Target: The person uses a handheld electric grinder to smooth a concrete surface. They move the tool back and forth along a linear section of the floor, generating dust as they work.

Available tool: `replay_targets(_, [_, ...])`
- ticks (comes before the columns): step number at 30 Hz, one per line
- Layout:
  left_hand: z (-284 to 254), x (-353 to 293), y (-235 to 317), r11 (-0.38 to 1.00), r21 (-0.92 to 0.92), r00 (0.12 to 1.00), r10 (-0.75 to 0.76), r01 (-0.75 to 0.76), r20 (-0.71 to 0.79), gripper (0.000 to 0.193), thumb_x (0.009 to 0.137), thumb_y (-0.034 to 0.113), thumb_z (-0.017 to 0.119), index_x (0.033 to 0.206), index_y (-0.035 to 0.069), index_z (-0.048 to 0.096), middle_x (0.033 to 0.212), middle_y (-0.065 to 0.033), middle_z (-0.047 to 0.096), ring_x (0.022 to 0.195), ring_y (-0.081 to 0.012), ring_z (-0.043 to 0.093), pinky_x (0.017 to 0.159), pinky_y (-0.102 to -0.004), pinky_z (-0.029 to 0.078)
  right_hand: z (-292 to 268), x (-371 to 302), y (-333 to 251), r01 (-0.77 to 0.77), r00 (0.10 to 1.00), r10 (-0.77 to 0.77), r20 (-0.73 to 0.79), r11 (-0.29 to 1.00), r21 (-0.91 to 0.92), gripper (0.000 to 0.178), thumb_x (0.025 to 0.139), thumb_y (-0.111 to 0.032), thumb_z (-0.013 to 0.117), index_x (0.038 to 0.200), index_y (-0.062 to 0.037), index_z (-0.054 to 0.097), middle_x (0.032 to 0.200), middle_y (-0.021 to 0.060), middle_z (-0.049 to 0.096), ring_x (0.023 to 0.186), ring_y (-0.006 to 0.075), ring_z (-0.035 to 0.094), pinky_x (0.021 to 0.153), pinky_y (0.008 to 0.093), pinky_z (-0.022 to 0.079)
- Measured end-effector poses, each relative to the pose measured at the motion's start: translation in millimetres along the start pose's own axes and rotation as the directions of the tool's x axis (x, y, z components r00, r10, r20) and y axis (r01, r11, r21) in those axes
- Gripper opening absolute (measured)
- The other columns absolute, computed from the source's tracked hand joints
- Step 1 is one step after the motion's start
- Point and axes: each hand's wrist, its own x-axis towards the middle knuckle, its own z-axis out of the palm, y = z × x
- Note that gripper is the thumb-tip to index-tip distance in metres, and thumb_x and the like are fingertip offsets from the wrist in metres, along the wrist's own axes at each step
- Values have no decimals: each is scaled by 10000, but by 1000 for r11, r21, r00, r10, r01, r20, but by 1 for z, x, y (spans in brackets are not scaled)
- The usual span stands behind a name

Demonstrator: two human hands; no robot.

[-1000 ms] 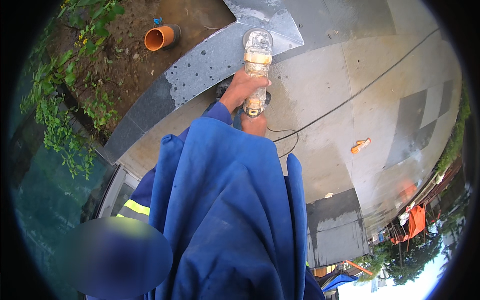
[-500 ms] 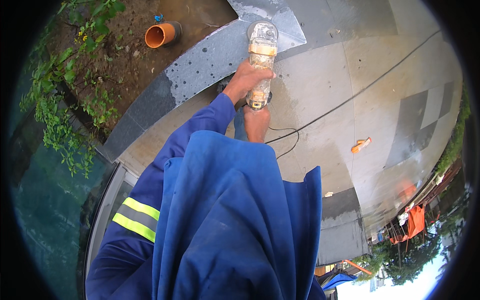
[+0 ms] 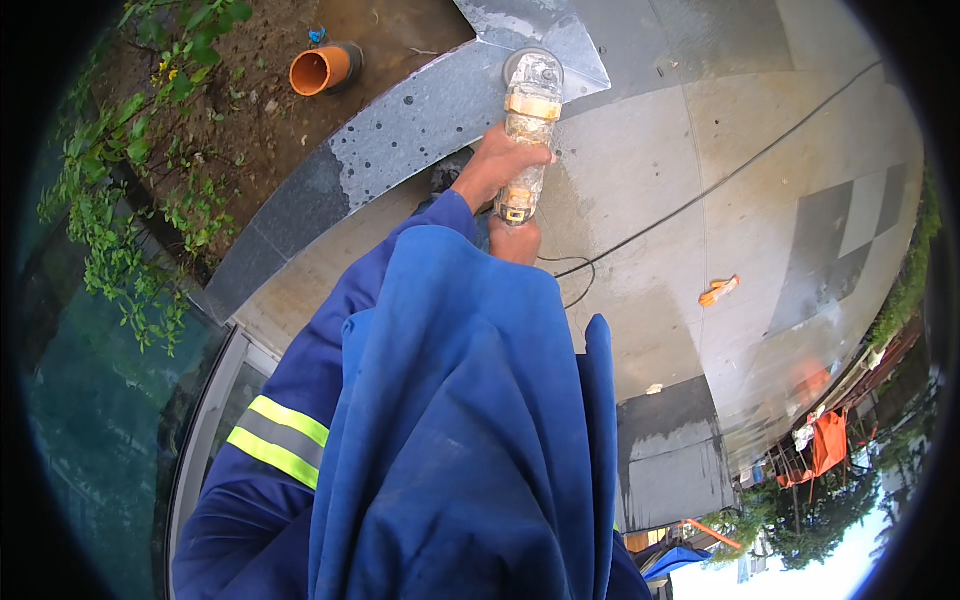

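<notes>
An angle grinder (image 3: 527, 110), its body crusted with pale dust, rests its disc on the grey stone slab (image 3: 430, 112) near the slab's right corner. My left hand (image 3: 500, 165) is wrapped round the middle of the grinder's body. At its rear end, my right hand (image 3: 515, 242) is closed on the tool; a blue cloth (image 3: 460, 400) hanging below my view hides that wrist and forearm. The left arm wears a dark blue sleeve (image 3: 330, 340) with a reflective band. Most of the disc is hidden under the grinder's head.
A black cable (image 3: 680, 212) runs across the paving (image 3: 640, 170) to the upper right. On the paving lies an orange-and-white glove (image 3: 719, 291). Beyond the slab, an orange pipe end (image 3: 318, 72) stands in brown soil (image 3: 265, 130) beside green plants (image 3: 130, 240).
The grinder and both my hands have shifted slightly right and a little toward me along the slab. The blue cloth has swung up, covering more of my right arm.
</notes>
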Motion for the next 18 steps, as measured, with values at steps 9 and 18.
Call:
replay_targets(9, [-1, 1, 4, 999, -42, 1000, -16, 15, -10, 550, 729, 121, 856, 1235, 23, 665, 1067, -81, 710, 942, -196, 686, 850, -369, 559, -4, -2, -17, 47, 999, -47, -2, 999, 20, 294, 748, -88, 734, 990, 72, 688, 866, 259, 730, 821, 414, 739, 745, 478, 540])
replay_targets(18, [7, -13, -14, 1000, -7, 1000, 24, -24, -9, 529, 739, 125, 851, 1216, 10, 652, 1049, -93, 705, 905, -200, 688, 813, -374, 566, -8, -11, 18, -38, 999, 38, 17, 999, 29, 306, 751, -67, 736, 1022, 67, 693, 850, 228, 740, 824, 349, 754, 754, 449, 547])
